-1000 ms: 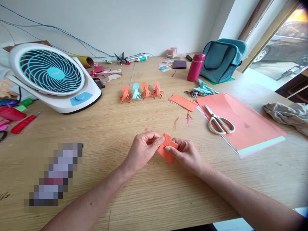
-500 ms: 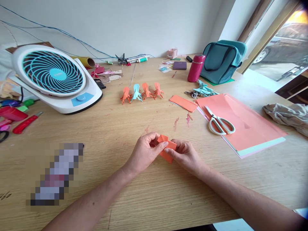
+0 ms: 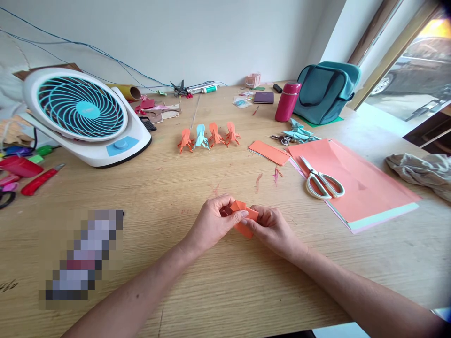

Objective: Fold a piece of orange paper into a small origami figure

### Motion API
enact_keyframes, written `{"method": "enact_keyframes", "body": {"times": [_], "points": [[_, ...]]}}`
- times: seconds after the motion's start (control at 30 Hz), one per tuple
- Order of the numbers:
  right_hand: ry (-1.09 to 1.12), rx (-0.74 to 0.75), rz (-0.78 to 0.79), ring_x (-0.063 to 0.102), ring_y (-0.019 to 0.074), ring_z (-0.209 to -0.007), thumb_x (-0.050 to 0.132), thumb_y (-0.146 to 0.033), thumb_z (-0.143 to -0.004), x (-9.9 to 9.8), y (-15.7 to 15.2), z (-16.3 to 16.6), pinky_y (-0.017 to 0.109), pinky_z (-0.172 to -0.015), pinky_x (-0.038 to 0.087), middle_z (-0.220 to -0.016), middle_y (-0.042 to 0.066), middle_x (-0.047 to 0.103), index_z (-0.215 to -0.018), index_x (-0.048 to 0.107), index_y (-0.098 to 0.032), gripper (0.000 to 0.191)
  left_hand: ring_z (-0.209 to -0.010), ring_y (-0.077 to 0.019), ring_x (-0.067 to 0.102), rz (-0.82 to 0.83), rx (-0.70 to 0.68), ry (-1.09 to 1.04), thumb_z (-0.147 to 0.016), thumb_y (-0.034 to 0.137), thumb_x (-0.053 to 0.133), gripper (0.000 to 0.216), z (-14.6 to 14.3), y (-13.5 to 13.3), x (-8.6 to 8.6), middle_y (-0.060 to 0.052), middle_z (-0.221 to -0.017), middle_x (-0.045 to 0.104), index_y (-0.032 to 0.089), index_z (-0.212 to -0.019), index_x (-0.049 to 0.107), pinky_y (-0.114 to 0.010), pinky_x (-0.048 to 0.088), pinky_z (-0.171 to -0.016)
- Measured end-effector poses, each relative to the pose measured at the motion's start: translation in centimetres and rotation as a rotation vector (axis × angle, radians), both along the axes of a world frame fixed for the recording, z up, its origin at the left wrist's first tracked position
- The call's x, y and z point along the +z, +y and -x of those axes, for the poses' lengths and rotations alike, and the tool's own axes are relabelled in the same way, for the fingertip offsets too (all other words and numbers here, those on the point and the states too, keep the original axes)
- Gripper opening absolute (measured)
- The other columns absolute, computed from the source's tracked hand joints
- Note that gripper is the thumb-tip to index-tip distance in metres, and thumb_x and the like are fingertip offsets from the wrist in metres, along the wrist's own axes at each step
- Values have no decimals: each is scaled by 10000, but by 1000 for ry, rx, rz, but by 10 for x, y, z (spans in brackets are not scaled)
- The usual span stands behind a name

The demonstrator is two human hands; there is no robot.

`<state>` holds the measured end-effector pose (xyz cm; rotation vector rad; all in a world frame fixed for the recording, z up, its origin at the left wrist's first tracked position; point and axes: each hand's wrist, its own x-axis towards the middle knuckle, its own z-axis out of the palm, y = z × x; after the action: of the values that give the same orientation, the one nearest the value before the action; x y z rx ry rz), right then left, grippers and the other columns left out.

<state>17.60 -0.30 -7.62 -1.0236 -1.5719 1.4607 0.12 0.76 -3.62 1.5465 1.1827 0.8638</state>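
Between my two hands is a small folded piece of orange paper (image 3: 244, 229), held just above the table. My left hand (image 3: 215, 220) pinches its left side, thumb lying across the front. On the right, my right hand (image 3: 270, 228) grips the other side between thumb and fingers. Part of the paper is hidden behind the thumbs. Beyond my hands stands a row of several folded paper figures, among them an orange one (image 3: 185, 140) and a light blue one (image 3: 200, 136). A stack of orange paper strips (image 3: 268, 152) lies to their right.
White-handled scissors (image 3: 322, 183) rest on large orange sheets (image 3: 366, 180) at right. A white fan (image 3: 123, 149) stands at left, near a red cutter knife (image 3: 40, 180). Farther back are a pink bottle (image 3: 288, 102), a teal bag (image 3: 319, 96) and a crumpled cloth (image 3: 423, 173).
My left thumb has slid slightly right across the folded paper, and the paper's top flap sits a little lower. Both hands keep their hold. The view has shifted very slightly.
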Motion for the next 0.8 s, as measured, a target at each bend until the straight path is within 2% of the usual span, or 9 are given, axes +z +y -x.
{"method": "enact_keyframes", "body": {"times": [0.1,0.27,0.5,0.8], "points": [[-32,9,-22,334,101,-581,656,-551,-859,1,-1,0,245,-531,264,-623,-47,399,-683,486,-182,443,-635,-109,470,10,-12,-38,-831,346,662,214,0,-1,2,16,-683,544,153,-748,620,-239,375,-592],[-12,22,-17,334,102,-578,635,-549,-872,2,-1,1,245,-526,257,-628,-45,392,-688,475,-189,435,-595,-90,417,-70,23,-24,-827,292,665,246,1,-1,6,46,-617,470,169,-648,547,-237,357,-600],[-65,10,-33,325,100,-557,605,-568,-882,3,-1,1,246,-507,246,-609,-49,382,-675,453,-197,451,-620,-100,435,-58,19,-68,-867,343,623,279,2,0,2,32,-639,496,165,-659,569,-235,368,-607],[-17,31,66,311,89,-540,645,-594,-845,9,-3,2,237,-490,229,-603,-52,390,-688,486,-184,467,-661,-106,489,-32,63,-113,-870,304,624,199,2,2,3,21,-690,559,162,-731,621,-228,399,-643]]}}
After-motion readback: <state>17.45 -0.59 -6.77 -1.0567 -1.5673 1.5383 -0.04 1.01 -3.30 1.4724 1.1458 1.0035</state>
